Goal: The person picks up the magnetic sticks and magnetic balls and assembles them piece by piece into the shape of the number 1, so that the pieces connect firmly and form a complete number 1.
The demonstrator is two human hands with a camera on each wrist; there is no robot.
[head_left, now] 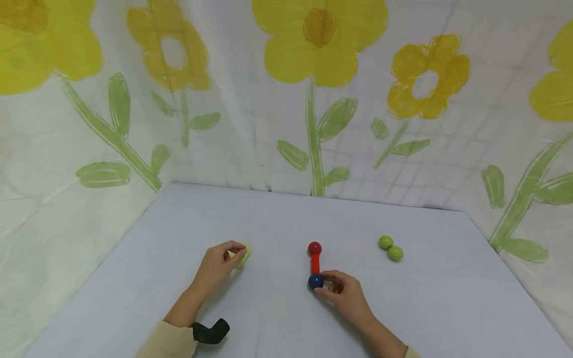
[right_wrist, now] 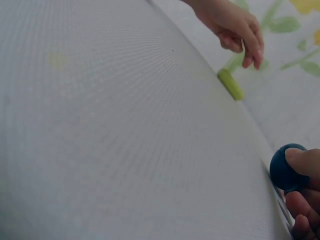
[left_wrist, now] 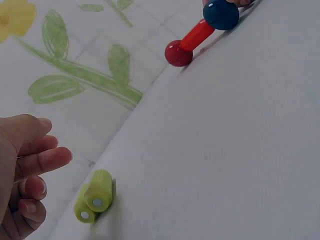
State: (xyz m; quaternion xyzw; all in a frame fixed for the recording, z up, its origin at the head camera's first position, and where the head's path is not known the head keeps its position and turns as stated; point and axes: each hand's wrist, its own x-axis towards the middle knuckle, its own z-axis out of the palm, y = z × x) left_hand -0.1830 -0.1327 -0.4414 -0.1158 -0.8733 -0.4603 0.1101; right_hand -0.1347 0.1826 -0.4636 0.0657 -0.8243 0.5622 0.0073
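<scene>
On the table lies a red rod (head_left: 315, 264) with a red ball (head_left: 315, 248) at its far end and a blue ball (head_left: 316, 281) at its near end. My right hand (head_left: 346, 297) pinches the blue ball between thumb and fingers, as the right wrist view also shows. My left hand (head_left: 216, 266) hovers over two yellow-green rods (left_wrist: 100, 191) lying side by side, partly hidden by the fingers in the head view. In the left wrist view, loosely bent fingers (left_wrist: 47, 162) stand apart from these rods, which show small silvery discs on their ends.
Two light green balls (head_left: 390, 248) sit close together on the right part of the white table (head_left: 286, 219). A flower-painted cloth (head_left: 250, 124) rises behind the table's far edge. A black strap piece (head_left: 211, 331) sits at the left wrist.
</scene>
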